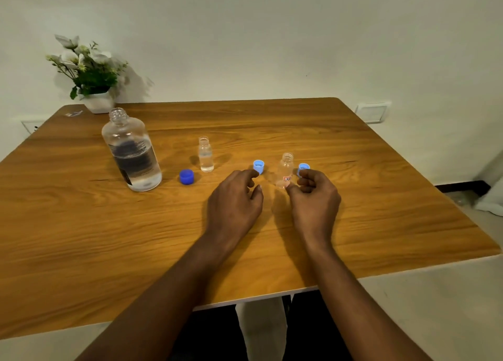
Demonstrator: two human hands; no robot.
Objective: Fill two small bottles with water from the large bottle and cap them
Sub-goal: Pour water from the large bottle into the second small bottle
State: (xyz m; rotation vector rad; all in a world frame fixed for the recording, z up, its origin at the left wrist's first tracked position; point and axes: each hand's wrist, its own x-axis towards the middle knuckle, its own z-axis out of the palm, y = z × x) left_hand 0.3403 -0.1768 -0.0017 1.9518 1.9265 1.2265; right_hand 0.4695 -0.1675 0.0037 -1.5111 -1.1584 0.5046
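The large clear bottle [131, 153] stands uncapped at the left, with water in it. Its dark blue cap [186, 176] lies to its right. A small bottle [205, 155] holding water stands uncapped behind that cap. A second small bottle [284, 170], with a red label, stands uncapped between my hands. Two light blue caps lie open side up: one cap [258, 166] at the fingertips of my left hand [234, 200], the other cap [303, 167] just behind the curled fingers of my right hand [313, 197]. My right thumb is at the labelled bottle's base. Neither hand grips anything.
A white pot of flowers [94, 88] stands at the far left corner of the wooden table [353, 197], with a small clear scrap [73, 113] beside it. The wall runs close behind the table. The table's near edge crosses above my forearms.
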